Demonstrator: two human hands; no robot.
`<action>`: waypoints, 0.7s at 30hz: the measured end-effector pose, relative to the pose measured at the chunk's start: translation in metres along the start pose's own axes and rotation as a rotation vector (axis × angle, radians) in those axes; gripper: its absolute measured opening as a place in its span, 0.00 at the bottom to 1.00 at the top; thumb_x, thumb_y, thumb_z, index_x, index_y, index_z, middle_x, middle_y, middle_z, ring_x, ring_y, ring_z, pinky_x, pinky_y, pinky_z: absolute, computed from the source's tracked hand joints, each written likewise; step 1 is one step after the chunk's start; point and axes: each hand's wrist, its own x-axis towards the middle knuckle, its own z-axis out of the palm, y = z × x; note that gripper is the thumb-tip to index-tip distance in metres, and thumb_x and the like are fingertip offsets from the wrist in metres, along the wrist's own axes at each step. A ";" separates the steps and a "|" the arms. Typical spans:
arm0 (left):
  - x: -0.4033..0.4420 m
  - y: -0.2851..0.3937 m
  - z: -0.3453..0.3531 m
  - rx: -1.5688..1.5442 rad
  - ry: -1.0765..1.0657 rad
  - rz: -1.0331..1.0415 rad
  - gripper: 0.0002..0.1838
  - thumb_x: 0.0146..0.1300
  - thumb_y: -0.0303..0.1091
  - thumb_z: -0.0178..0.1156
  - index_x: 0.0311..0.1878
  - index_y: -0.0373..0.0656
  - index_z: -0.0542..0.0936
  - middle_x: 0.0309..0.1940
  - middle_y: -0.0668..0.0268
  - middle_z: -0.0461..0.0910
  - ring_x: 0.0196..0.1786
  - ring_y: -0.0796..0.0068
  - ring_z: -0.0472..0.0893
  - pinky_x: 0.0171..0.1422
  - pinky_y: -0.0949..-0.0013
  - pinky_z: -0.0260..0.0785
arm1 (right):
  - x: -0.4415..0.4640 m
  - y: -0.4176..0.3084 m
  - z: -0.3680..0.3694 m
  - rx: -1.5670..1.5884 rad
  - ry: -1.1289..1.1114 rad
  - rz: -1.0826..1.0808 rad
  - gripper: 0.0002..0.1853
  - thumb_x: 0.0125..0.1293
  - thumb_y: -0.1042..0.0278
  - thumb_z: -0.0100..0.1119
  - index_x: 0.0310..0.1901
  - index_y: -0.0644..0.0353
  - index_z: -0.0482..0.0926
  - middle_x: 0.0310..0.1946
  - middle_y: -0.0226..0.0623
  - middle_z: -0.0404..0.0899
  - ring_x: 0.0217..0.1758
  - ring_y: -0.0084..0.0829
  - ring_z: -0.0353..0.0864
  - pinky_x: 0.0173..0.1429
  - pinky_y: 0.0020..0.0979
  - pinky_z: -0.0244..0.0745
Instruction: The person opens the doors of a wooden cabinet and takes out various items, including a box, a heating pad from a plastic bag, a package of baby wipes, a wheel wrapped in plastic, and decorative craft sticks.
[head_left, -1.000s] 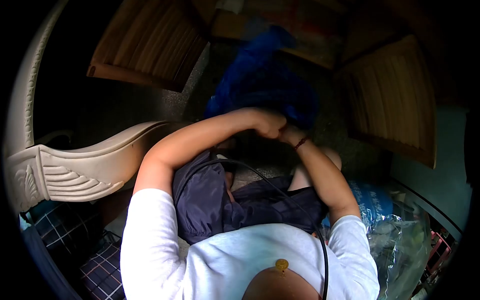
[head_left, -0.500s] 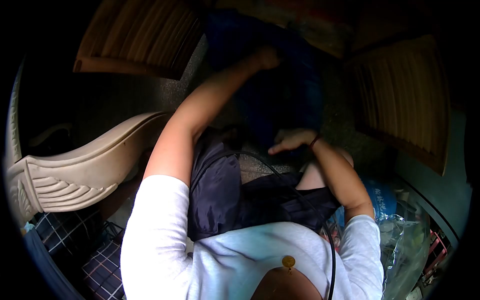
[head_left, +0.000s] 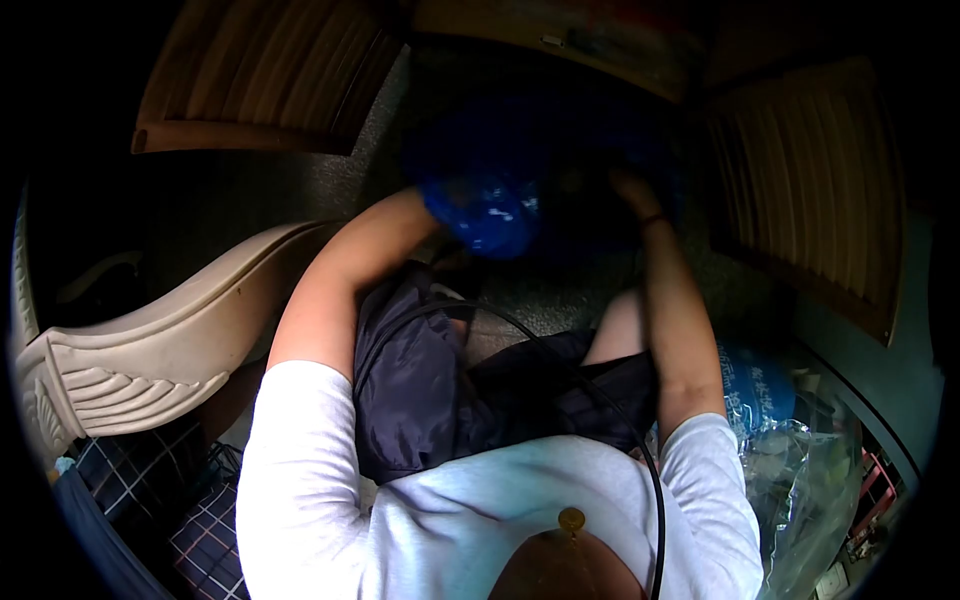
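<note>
Blue plastic bag (head_left: pixel 495 215) at 12 o'clock, low over the floor (head_left: pixel 535 310) between slatted wooden doors at 11 (head_left: pixel 265 80) and 2 (head_left: pixel 805 190). Left hand is under its film at 12, right hand (head_left: pixel 630 187) at its 1 o'clock side — hands apart, probably to spread the bag. Too dark to tell if either grips. Clear plastic wrap (head_left: pixel 810 500) sits at 4, beside the right sleeve (head_left: pixel 705 500).

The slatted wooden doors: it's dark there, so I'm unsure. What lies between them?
The head view shows a blue bag, the right hand at it, the left hand hidden, and speckled floor.
</note>
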 end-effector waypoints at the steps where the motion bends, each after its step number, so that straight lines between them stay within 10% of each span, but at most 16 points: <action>1: -0.005 -0.006 0.007 -0.036 0.002 -0.014 0.18 0.55 0.35 0.49 0.49 0.43 0.76 0.48 0.56 0.76 0.52 0.56 0.73 0.58 0.49 0.61 | 0.010 0.011 0.019 0.064 0.054 -0.006 0.23 0.66 0.56 0.39 0.57 0.59 0.68 0.59 0.44 0.66 0.62 0.37 0.64 0.66 0.32 0.57; 9: -0.051 -0.025 0.021 -0.211 0.030 -0.104 0.18 0.56 0.36 0.49 0.50 0.43 0.75 0.48 0.57 0.75 0.52 0.58 0.73 0.57 0.51 0.62 | -0.020 -0.099 0.010 -0.122 -0.108 -0.135 0.20 0.65 0.56 0.41 0.53 0.58 0.73 0.53 0.49 0.71 0.57 0.42 0.70 0.62 0.36 0.62; 21: -0.060 -0.032 0.007 -0.333 0.136 -0.109 0.19 0.58 0.37 0.49 0.52 0.42 0.73 0.50 0.57 0.74 0.53 0.60 0.73 0.57 0.54 0.64 | 0.030 -0.082 0.069 -0.233 0.021 -0.214 0.16 0.61 0.61 0.46 0.45 0.59 0.77 0.47 0.48 0.75 0.52 0.43 0.73 0.57 0.38 0.66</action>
